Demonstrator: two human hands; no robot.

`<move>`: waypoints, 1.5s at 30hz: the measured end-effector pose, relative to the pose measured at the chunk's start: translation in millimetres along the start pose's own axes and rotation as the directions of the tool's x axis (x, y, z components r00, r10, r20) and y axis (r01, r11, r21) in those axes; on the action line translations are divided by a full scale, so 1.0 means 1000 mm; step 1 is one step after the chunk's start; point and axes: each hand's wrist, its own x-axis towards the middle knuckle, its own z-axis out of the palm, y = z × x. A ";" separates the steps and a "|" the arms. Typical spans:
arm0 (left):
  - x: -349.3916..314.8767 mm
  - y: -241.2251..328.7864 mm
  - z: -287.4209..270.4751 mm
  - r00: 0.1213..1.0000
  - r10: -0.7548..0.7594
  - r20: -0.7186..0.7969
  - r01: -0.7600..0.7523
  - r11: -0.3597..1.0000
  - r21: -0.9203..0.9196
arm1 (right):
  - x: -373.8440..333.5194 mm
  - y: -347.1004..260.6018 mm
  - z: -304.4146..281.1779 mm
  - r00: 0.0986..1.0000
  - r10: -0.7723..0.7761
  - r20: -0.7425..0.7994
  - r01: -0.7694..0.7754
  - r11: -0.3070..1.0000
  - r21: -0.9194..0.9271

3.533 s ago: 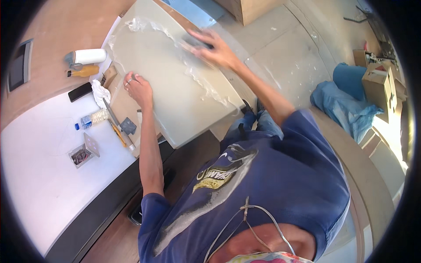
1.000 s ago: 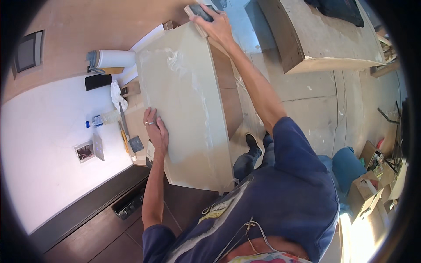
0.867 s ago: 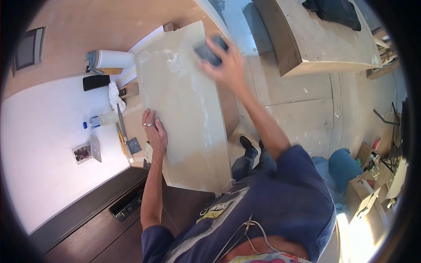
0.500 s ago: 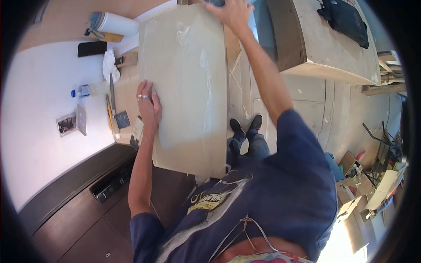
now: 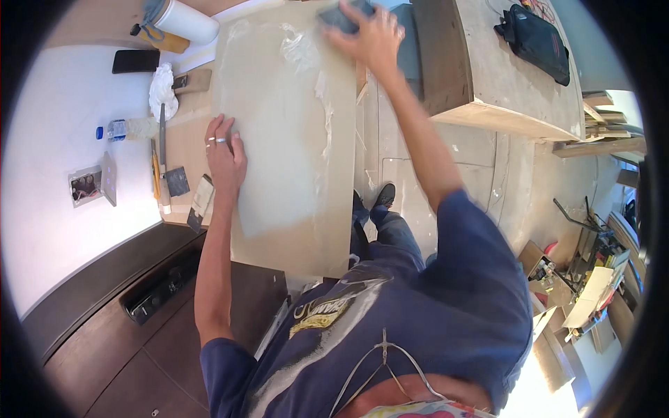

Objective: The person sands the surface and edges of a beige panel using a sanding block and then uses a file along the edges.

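A long pale beige board (image 5: 286, 153) lies before me, with whitish smears and streaks along its surface. On its left edge rests my left hand (image 5: 226, 157), rings on its fingers, the fingers loosely stretched over the board. At the far right corner my right hand (image 5: 376, 42) is closed on a dark grey sanding pad (image 5: 359, 12), which is pressed on the board. The pad's underside is hidden. Beside my left wrist is a putty knife (image 5: 201, 202) with a dark end. A small dark square piece (image 5: 177, 181) lies farther left.
At the left lie a white bottle (image 5: 185, 22), a black phone (image 5: 136, 61), crumpled white paper (image 5: 162, 90), a clear plastic bottle (image 5: 132, 129) and an open wall socket box (image 5: 85, 187). A wooden cabinet (image 5: 516, 111) bearing a black bag (image 5: 535, 43) stands at the right.
My right hand and the dark pad show more fully at the board's far right corner. The whole view has shifted a little; my left hand stays on the left edge.
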 end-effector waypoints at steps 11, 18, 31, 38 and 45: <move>-0.007 -0.007 -0.001 0.999 -0.044 -0.013 0.045 0.999 0.020 | -0.137 -0.045 -0.082 0.982 0.002 0.189 -0.018 0.996 0.085; 0.004 -0.005 0.009 1.000 0.024 0.010 -0.023 1.000 -0.004 | 0.053 0.021 0.016 0.995 0.077 0.065 -0.078 0.997 0.003; -0.008 -0.007 -0.003 1.000 0.013 -0.001 -0.013 0.998 0.058 | -0.055 -0.021 -0.017 0.994 0.095 0.047 -0.103 0.966 0.237; -0.001 -0.001 0.005 0.999 -0.008 0.047 0.008 1.000 0.000 | 0.004 0.028 0.023 0.986 0.155 0.056 -0.165 0.955 0.247; -0.010 0.002 -0.004 0.999 -0.043 0.032 0.042 0.999 0.030 | -0.192 -0.057 -0.092 0.963 0.192 0.190 -0.258 0.861 0.438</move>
